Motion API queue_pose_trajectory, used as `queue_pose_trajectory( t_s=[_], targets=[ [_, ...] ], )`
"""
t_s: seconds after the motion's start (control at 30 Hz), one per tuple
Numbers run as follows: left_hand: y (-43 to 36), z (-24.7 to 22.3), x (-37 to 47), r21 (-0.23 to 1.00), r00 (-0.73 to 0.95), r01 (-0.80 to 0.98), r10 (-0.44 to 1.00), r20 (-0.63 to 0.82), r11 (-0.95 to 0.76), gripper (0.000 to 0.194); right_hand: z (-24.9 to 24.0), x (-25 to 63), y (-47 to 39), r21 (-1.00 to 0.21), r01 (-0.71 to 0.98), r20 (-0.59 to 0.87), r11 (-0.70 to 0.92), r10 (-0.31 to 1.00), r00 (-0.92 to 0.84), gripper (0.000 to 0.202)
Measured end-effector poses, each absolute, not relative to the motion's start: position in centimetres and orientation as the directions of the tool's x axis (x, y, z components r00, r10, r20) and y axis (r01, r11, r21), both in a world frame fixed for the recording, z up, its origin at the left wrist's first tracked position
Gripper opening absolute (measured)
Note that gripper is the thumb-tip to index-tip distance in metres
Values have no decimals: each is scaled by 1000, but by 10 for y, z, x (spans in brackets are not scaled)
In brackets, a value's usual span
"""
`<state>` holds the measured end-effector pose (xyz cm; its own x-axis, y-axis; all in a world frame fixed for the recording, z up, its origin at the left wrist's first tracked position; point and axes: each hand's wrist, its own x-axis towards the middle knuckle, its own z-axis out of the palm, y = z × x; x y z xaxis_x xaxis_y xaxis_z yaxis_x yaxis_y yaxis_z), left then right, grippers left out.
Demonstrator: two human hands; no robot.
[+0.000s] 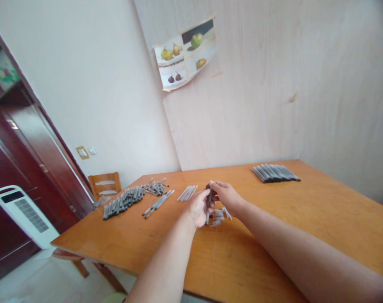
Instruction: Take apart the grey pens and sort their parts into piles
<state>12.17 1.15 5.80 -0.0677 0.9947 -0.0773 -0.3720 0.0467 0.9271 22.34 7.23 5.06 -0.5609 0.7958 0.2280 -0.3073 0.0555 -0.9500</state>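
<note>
Over the middle of the wooden table [261, 235], my two hands meet around one dark grey pen [209, 204]. My left hand [198, 209] is closed round its barrel, which slants down out of the fingers. At the pen's upper end, my right hand [224, 194] pinches with thumb and fingers; the tip there is hidden by them. Several small translucent pen caps [219, 215] lie just beneath and right of the hands. To the left of the hands are a row of clear tubes [187, 193] and a few loose pens [159, 204].
A long row of pens [123, 201] lies on the table's left side, with a jumbled pile [157, 187] beside it. Another neat row of pens [275, 173] is at the back right. Behind stand a wooden chair [105, 184] and a white air cooler [25, 214].
</note>
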Motion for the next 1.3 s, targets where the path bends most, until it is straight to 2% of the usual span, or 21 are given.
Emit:
queue_pose_trajectory(
  t_s=[0.27, 0.57, 0.9, 1.2, 1.3],
  targets=[
    [10, 47, 115, 960, -135, -279, 990, -39, 0, 34, 46, 215, 65, -946, -304, 264, 114, 815, -515, 38],
    [10, 49, 118, 971, -174, -238, 983, -64, 21, 38, 44, 212, 62, -943, -300, 273, 141, 843, -462, 37],
    [10, 49, 118, 953, -148, -294, 981, -122, 75, 35, 44, 209, 59, -952, -253, 262, 170, 880, -397, 37],
    [9, 49, 117, 954, -147, -281, 978, -147, 101, 42, 48, 210, 56, -963, -203, 248, 179, 881, -403, 38],
    [4, 49, 124, 964, -113, -237, 982, -150, 120, 44, 47, 212, 62, -960, -174, 265, 221, 918, -294, 39]
  ],
)
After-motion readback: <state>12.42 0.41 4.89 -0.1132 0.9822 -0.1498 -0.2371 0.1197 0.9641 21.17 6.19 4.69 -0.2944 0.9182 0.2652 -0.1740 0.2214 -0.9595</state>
